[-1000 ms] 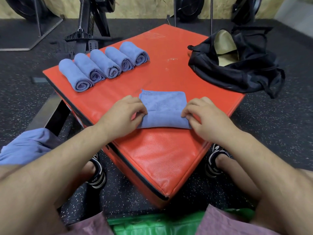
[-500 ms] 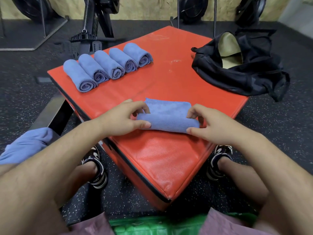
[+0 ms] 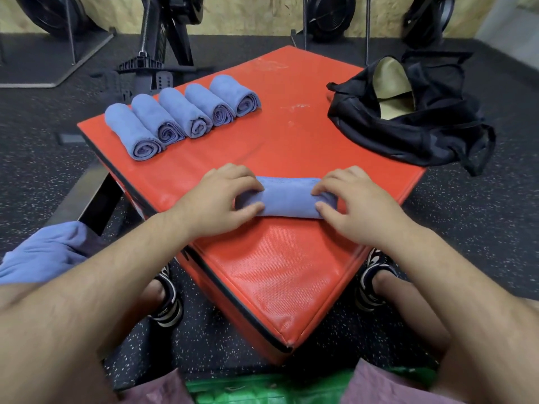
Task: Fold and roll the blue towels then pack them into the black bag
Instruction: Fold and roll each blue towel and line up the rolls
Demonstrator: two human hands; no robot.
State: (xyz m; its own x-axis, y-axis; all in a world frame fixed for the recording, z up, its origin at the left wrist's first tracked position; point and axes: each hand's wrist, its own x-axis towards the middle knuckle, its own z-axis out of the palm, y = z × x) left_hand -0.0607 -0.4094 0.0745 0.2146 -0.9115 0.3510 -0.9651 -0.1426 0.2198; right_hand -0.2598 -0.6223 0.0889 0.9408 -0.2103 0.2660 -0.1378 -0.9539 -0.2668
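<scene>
Dark speckled floor all round, with black gym machines along the far wall. A red padded tabletop sits corner-on to the person, near corner between the knees.

The black bag is on the tabletop's far right edge. It is slumped with its mouth open, tan lining showing, and a strap hanging off the side.

Five rolled blue towels lie on the far left of the tabletop. They are side by side in a diagonal row, touching, spiral ends facing the near right, well apart from the bag.

A loose blue cloth is bunched on the person's left thigh, off the tabletop.

A blue towel roll lies crosswise at the tabletop's centre, toward the near side. It is almost fully rolled, with a thin strip of edge visible behind it.

The left hand grips the roll's left end, fingers curled over the top and thumb on the near side. The right hand does the same at the right end, fingers over the top and thumb pressing the near face. Both hands hold only this roll.

Two black-and-white shoes are on the floor either side of the near corner.
</scene>
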